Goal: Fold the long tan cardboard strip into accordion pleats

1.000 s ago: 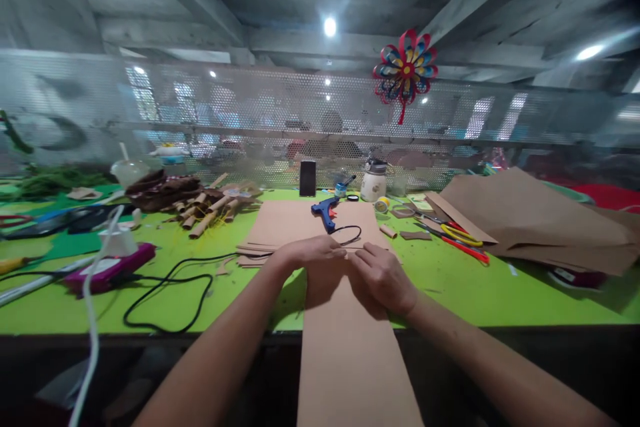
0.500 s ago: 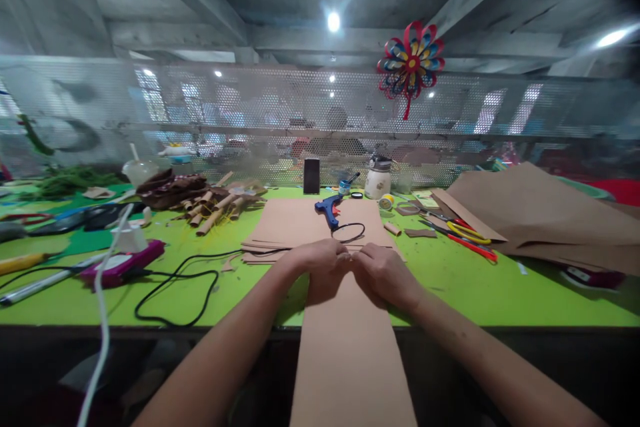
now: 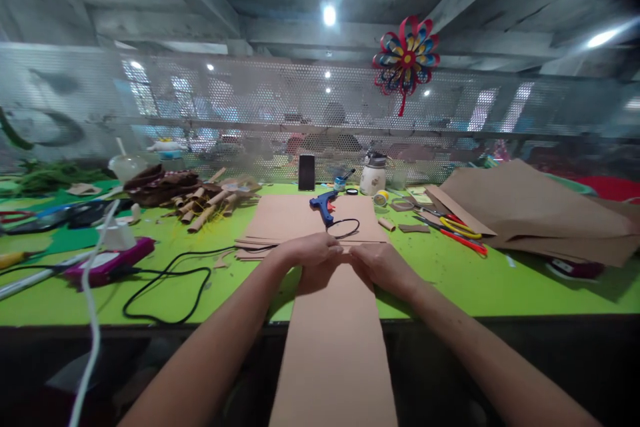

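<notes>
A long strip of brown kraft paper (image 3: 335, 340) runs from the table toward me and hangs over the front edge. My left hand (image 3: 319, 251) and my right hand (image 3: 383, 267) pinch its far end, fingers closed and almost meeting at a narrow folded or rolled edge. Just beyond them lies a stack of brown paper sheets (image 3: 280, 217). On that stack rests a blue glue gun (image 3: 324, 207) with an orange trigger, its black cord looping toward my hands. Part of the strip's far edge is hidden under my fingers.
Several brown paper rolls (image 3: 204, 212) lie left of the stack. A purple power strip (image 3: 117, 261) with cords sits further left. Scissors (image 3: 463, 240) with red and yellow handles lie right, beside large brown sheets (image 3: 535, 207). A phone (image 3: 307, 172) and white jar (image 3: 373, 175) stand behind.
The view has shifted slightly to the right. My hands stay on the strip's far end, fingers moved a little along the edge; the strip's near end swings slightly left.
</notes>
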Action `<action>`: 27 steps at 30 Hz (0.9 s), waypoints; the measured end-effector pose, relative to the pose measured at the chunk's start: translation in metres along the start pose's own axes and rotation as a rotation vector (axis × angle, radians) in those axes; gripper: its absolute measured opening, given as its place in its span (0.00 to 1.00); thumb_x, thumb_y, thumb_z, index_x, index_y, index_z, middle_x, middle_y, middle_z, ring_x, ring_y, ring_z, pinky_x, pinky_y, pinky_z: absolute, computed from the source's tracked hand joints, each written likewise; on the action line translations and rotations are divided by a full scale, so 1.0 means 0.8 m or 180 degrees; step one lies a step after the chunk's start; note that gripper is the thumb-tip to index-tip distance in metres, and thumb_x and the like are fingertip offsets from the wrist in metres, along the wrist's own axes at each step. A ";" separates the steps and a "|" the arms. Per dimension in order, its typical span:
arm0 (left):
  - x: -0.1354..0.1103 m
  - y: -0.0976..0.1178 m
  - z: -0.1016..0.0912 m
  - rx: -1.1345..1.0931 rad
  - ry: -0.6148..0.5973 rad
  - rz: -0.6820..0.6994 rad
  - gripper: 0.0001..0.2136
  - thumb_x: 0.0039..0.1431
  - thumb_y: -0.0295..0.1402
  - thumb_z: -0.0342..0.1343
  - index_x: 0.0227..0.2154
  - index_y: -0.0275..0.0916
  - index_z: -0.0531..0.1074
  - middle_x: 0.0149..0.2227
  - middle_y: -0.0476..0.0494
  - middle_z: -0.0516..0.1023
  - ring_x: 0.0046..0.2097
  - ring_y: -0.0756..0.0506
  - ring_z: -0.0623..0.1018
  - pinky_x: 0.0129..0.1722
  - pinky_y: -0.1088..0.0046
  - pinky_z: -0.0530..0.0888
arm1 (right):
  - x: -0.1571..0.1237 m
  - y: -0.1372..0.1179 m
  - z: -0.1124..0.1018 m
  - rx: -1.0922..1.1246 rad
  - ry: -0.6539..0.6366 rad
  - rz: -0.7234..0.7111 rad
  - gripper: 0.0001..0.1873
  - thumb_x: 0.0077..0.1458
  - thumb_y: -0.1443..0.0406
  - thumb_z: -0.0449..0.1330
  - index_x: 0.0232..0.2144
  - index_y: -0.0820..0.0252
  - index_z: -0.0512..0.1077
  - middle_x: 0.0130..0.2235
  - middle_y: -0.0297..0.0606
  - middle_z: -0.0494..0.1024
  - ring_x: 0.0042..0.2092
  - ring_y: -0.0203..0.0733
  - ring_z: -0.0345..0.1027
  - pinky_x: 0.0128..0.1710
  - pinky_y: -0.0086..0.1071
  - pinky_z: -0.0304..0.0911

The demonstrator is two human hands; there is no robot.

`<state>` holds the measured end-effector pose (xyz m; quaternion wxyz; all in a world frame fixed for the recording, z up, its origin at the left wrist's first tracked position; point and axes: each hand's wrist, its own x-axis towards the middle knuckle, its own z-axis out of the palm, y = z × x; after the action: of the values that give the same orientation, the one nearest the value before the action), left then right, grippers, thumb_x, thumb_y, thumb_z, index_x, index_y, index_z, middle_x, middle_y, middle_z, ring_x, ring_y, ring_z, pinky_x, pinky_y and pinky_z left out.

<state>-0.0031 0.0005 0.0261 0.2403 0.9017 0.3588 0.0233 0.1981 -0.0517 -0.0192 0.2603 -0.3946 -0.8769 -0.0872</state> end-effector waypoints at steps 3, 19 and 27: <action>-0.004 0.003 -0.003 -0.0316 -0.0102 0.0179 0.18 0.58 0.43 0.42 0.30 0.34 0.70 0.28 0.48 0.70 0.31 0.50 0.67 0.31 0.77 0.65 | 0.000 0.000 -0.002 -0.0005 -0.0008 -0.0047 0.10 0.60 0.67 0.50 0.38 0.60 0.71 0.34 0.40 0.77 0.35 0.39 0.70 0.36 0.29 0.60; 0.005 0.002 0.010 0.0174 0.0186 0.0367 0.14 0.58 0.36 0.43 0.32 0.33 0.72 0.30 0.44 0.74 0.31 0.47 0.69 0.32 0.74 0.64 | 0.001 0.006 -0.009 0.0449 -0.0258 0.0160 0.16 0.60 0.68 0.48 0.49 0.57 0.66 0.47 0.42 0.75 0.47 0.41 0.69 0.44 0.31 0.61; 0.002 0.012 0.015 0.0546 0.0442 0.0393 0.13 0.59 0.33 0.42 0.30 0.35 0.71 0.29 0.46 0.74 0.30 0.48 0.70 0.30 0.75 0.64 | -0.003 0.015 -0.011 0.0868 -0.0249 0.0230 0.16 0.58 0.68 0.51 0.46 0.54 0.71 0.43 0.38 0.78 0.43 0.43 0.72 0.42 0.32 0.63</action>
<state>0.0066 -0.0090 0.0197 0.1349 0.9355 0.3190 0.0697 0.2117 -0.0485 -0.0138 0.2801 -0.3899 -0.8753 0.0576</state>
